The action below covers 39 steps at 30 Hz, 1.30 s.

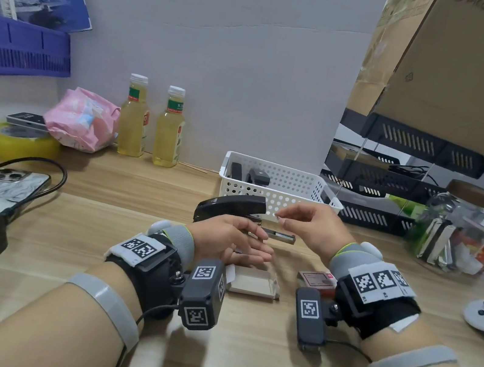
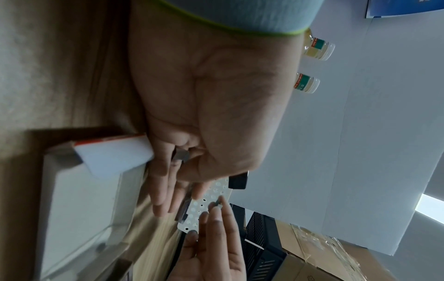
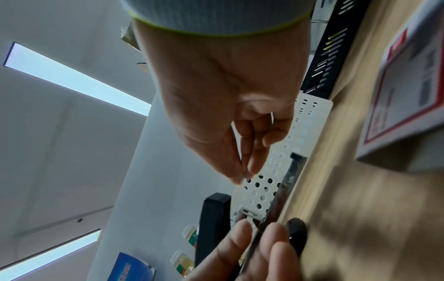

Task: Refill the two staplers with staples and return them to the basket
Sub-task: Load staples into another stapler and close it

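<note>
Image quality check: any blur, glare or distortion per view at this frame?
Head view: sharp, wide-angle bending at edges, soft shadows under the wrists on the desk. Left wrist view: rotated, staple box smeared, left hand dim. Right wrist view: motion-blurred desk, ceiling light glare, right hand fairly clear.

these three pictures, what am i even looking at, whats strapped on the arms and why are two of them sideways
No machine here: a person works at a wooden desk with bare hands. The black boxes strapped on the wrists are cameras. The big picture comes from a camera on the head; the two sideways ones look along each hand from those wrist cameras.

The left hand steadies an opened black stapler, its metal staple tray slid out. The right hand pinches a small strip of staples just above that tray.

Behind stands a white perforated basket with another stapler inside. An open staple box lies near the wrists.
</note>
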Tool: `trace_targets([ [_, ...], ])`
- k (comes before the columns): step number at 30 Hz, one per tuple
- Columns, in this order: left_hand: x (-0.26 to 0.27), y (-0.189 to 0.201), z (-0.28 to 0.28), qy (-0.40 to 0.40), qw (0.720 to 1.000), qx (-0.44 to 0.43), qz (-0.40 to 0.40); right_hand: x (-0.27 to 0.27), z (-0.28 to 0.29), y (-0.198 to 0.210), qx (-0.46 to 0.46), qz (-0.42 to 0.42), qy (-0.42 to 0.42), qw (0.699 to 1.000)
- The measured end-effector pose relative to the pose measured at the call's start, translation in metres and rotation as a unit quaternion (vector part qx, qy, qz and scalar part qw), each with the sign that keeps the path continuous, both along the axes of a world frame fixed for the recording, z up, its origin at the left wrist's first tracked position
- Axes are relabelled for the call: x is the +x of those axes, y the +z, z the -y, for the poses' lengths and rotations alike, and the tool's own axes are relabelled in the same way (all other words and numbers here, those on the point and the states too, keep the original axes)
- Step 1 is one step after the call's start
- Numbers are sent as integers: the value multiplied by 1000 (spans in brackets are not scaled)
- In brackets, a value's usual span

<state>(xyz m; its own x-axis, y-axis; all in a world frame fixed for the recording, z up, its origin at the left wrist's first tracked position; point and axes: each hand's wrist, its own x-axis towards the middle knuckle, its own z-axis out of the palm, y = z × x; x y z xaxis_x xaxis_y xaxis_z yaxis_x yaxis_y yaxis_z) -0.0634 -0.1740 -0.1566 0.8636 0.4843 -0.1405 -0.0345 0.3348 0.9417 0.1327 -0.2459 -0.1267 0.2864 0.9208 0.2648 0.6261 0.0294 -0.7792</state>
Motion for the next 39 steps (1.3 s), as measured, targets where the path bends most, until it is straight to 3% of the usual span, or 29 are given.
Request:
trace_targets([
  [10,-2,-7,1,-15,999,52,5,6,-17,-18,-84,-19,12,996],
  [21,-5,1,7,-17,999,-2,31,10,-13,-17,-106,-34,24,994],
  [27,0,1,8,41,996,67,-31,13,-6,-17,-93,-23,14,995],
  [33,2,0,8,21,993,112,-25,11,-2,-15,-110,44,13,993],
  [39,2,0,4,27,998,46,-15,14,3,-16,-103,27,-10,994],
])
